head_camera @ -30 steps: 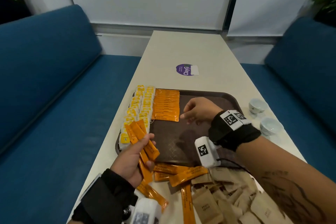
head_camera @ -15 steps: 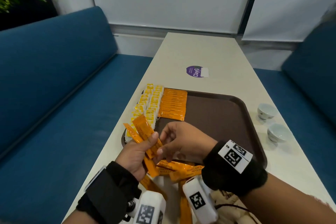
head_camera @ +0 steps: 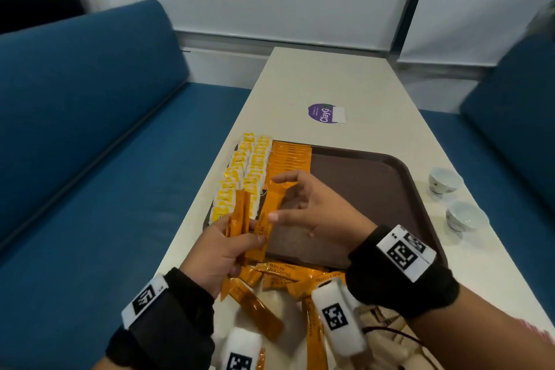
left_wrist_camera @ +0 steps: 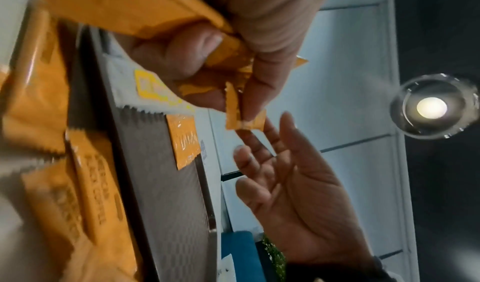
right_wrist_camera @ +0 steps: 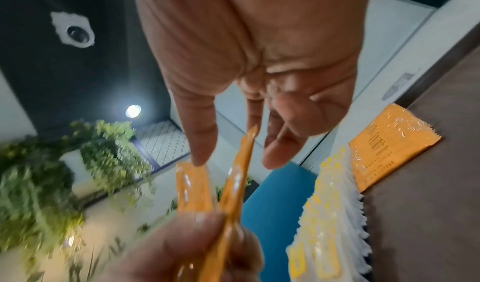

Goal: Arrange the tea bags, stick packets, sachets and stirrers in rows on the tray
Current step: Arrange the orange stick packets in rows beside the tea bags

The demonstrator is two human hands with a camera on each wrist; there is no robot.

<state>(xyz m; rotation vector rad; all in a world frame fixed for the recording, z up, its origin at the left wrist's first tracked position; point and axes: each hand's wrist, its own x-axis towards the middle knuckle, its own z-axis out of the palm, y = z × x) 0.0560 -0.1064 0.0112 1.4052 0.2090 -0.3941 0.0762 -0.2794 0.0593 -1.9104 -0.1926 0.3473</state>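
My left hand (head_camera: 249,237) grips a small bunch of orange stick packets (head_camera: 240,216) over the near left corner of the brown tray (head_camera: 375,189). My right hand (head_camera: 277,198) reaches in with straight fingers; thumb and index touch one packet (head_camera: 270,210) of the bunch. In the right wrist view that packet (right_wrist_camera: 239,173) stands between my thumb and fingers, unpinched. On the tray's left side lie two rows of yellow-and-white tea bags (head_camera: 240,177) and one row of orange stick packets (head_camera: 289,156).
Loose orange stick packets (head_camera: 279,272) lie on the table in front of the tray, and beige sachets (head_camera: 387,336) show partly behind my right wrist. Two small white cups (head_camera: 444,182) stand right of the tray. A purple sticker (head_camera: 326,113) lies beyond. Blue benches flank the table.
My right hand came back from the orange row on the tray to the bunch in my left hand. Both hands now sit a little farther over the tray.
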